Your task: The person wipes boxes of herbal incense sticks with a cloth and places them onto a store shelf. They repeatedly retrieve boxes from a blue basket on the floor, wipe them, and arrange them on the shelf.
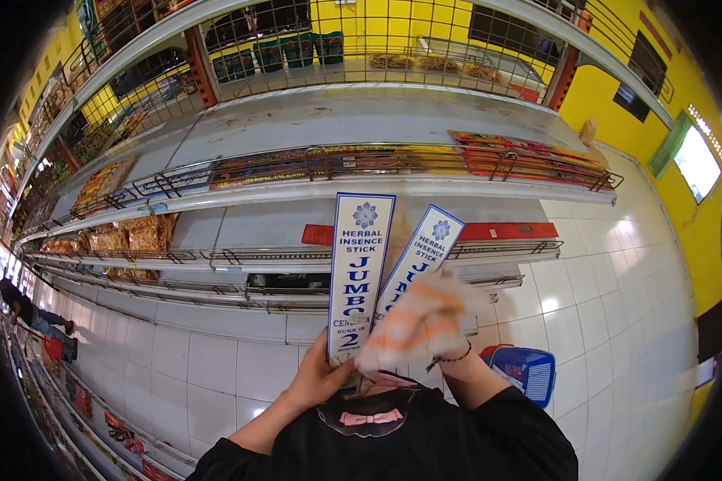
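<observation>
My left hand [322,377] is closed round the lower end of a long, flat white incense stick box [363,264] with a blue border, held upright before my chest. A second, matching incense box [433,232] leans to the right beside it. Its lower part is hidden behind a white and orange checked cloth [417,321], so I cannot tell which hand supports it. The cloth is bunched in my right hand [455,354], covering its fingers and lying against the second box. A dark beaded bracelet circles the right wrist.
A tiered metal shelf [297,120] with wire rails stands ahead. Flat incense packs [297,164] lie along one tier, red packs [521,156] at its right. Bagged goods [136,232] sit lower left. A blue plastic basket [529,373] stands on the tiled floor at right. Another person [28,313] is far left.
</observation>
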The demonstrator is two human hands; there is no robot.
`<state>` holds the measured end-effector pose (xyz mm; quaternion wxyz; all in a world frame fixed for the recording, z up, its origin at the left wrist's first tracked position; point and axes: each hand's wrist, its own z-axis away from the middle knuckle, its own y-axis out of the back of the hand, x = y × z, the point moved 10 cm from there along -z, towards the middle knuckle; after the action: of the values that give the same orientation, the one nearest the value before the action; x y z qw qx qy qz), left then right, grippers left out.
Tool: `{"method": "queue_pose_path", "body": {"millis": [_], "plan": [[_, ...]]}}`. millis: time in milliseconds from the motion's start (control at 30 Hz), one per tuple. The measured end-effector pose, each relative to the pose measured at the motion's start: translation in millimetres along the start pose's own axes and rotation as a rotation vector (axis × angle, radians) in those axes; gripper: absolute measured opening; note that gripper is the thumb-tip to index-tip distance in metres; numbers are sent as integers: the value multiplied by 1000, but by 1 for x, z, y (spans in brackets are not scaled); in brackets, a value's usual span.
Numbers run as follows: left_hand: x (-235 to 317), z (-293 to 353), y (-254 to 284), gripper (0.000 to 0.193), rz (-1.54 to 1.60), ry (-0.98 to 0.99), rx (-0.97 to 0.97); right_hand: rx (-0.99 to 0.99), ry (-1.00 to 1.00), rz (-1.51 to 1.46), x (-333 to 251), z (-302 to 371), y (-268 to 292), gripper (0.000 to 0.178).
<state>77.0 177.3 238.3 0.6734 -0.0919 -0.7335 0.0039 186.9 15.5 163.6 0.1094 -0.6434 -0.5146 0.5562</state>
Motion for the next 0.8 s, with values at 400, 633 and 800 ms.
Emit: {"method": "queue_pose_path", "body": {"millis": [400, 633, 800], "plan": [[-28, 11, 16, 41, -45, 161, 75, 282, 314, 3, -103, -34, -71, 34], [-27, 13, 21, 45, 13, 3, 150, 86, 103, 903, -25, -4, -90, 28], [-34, 16, 31, 44, -35, -14, 165, 98, 90, 890, -23, -11, -79, 30]]}}
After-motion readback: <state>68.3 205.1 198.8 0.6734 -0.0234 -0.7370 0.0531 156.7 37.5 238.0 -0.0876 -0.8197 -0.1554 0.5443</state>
